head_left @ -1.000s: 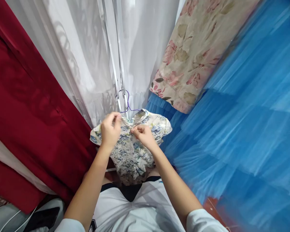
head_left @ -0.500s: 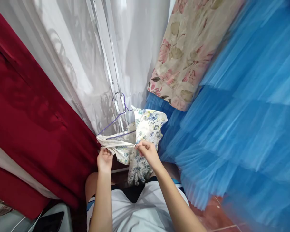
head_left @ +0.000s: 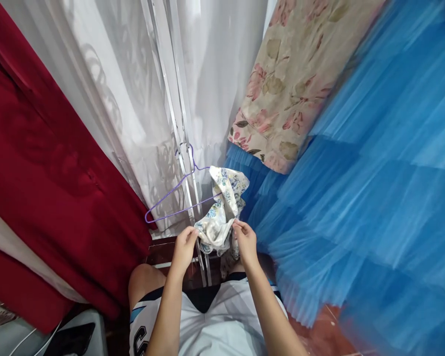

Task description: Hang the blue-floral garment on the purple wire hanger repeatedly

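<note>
A white garment with blue floral print (head_left: 228, 188) hangs from the right arm of a purple hanger (head_left: 169, 194), whose left arm is bare. The hanger's hook is at a white metal rack post (head_left: 181, 113). My left hand (head_left: 184, 245) is closed, pinching the garment's left edge. On the other side of the loose opening, my right hand (head_left: 245, 241) pinches the fabric between thumb and fingers. The cloth sags in folds between both hands, and its lower part drops behind my right hand.
Red cloth (head_left: 59, 163) hangs at left, white curtains (head_left: 222, 64) behind. To the right are a beige floral cloth (head_left: 278, 94) and a blue layered tulle skirt (head_left: 359, 188). A dark phone-like object (head_left: 74, 339) lies on a grey surface (head_left: 99, 324) at lower left.
The garment's left side has come off the hanger's left arm. My left hand has moved right with the fabric, and my right hand has shifted slightly right.
</note>
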`<act>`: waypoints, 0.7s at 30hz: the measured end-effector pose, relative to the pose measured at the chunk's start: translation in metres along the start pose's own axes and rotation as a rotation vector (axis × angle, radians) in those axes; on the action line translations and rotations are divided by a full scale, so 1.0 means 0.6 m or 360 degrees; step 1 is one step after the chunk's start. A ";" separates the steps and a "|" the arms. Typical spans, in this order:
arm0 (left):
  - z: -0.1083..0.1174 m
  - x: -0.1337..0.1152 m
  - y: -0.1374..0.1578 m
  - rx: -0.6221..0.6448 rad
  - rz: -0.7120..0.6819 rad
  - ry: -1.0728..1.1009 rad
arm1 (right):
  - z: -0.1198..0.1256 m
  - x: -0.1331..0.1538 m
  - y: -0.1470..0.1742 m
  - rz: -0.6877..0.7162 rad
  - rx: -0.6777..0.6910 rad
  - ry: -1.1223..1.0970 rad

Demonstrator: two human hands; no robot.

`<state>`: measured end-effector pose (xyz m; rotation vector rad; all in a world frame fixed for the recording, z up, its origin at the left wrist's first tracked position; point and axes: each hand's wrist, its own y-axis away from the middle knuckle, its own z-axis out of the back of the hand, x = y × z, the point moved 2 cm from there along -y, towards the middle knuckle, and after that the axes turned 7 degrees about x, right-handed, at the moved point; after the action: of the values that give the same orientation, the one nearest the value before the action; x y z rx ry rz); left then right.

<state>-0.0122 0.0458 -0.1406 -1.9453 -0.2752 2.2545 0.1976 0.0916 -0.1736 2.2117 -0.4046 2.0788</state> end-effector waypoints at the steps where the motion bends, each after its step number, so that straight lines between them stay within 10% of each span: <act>1: -0.009 -0.015 -0.002 -0.0021 -0.0067 0.0087 | 0.003 0.005 0.003 0.0082 -0.0084 0.0091; 8: -0.088 -0.114 -0.061 0.0293 -0.0427 0.0196 | -0.040 0.091 0.039 0.0171 0.1044 -0.0032; 15: -0.128 -0.097 -0.147 0.0856 -0.0332 0.0301 | -0.007 0.108 -0.025 0.0486 0.0594 0.0245; 21: -0.127 -0.062 -0.151 0.0613 -0.0658 0.0003 | 0.009 0.120 -0.018 0.0234 0.0818 0.0151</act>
<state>0.0684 0.1283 -0.0943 -1.5302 -0.2009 1.8742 0.2089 0.0907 -0.1014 2.3795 -0.0199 2.5936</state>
